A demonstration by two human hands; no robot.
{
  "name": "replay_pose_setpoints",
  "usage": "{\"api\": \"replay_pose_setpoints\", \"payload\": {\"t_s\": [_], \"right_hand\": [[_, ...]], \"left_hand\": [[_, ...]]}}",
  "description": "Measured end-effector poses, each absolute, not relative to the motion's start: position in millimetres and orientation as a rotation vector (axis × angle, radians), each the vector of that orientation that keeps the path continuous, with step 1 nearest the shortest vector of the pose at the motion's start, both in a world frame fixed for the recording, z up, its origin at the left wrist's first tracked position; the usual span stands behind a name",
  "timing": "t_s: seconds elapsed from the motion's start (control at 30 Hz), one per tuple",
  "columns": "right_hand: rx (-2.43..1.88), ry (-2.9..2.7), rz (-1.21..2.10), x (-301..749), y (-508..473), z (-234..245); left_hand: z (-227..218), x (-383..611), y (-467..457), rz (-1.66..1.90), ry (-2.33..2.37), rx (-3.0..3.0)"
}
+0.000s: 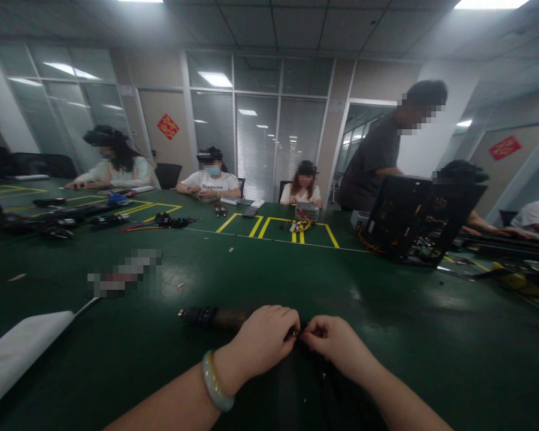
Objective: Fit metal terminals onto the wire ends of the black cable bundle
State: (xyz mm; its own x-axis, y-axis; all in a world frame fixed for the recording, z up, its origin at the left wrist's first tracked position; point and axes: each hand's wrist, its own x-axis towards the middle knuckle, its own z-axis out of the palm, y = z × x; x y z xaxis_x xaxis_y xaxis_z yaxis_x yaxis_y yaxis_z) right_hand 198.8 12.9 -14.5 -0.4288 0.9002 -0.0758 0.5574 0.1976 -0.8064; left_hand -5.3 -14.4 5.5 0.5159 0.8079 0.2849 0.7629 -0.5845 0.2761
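Head view: apparently doing close pinch work, calling for small, steady moves.
Seemingly pinching a small gold-coloured piece (295, 333) in left hand (266, 335); cannot tell on what with right hand (335, 341), just beside. Working near dark cylinder (222, 317), with open green tabletop (260, 272) ahead, between white slab (24, 344) and computer case (386, 221).

Small brass-glinting piece (295, 333) at the fingertips, with a dark cylindrical tool (213, 317) lying just beyond.
The piece is mostly hidden, its shape too small to tell; it sits in the curled fingers of the left hand (267, 332), right beside the pinched fingertips of the right hand (335, 338). The tool lies on its side on the green tabletop (260, 272), its silvery tip pointing left, its black front ringed, its body brownish; the left hand hides its other end.
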Motion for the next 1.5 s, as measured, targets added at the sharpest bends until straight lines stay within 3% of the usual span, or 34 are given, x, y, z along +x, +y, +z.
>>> {"api": "replay_pose_setpoints", "payload": {"t_s": [1.5], "right_hand": [[-1.449, -1.908, 1.068, 184.8, 19.9, -23.0]], "left_hand": [[-0.9, 1.6, 0.5, 0.598, 1.462, 2.67]]}}
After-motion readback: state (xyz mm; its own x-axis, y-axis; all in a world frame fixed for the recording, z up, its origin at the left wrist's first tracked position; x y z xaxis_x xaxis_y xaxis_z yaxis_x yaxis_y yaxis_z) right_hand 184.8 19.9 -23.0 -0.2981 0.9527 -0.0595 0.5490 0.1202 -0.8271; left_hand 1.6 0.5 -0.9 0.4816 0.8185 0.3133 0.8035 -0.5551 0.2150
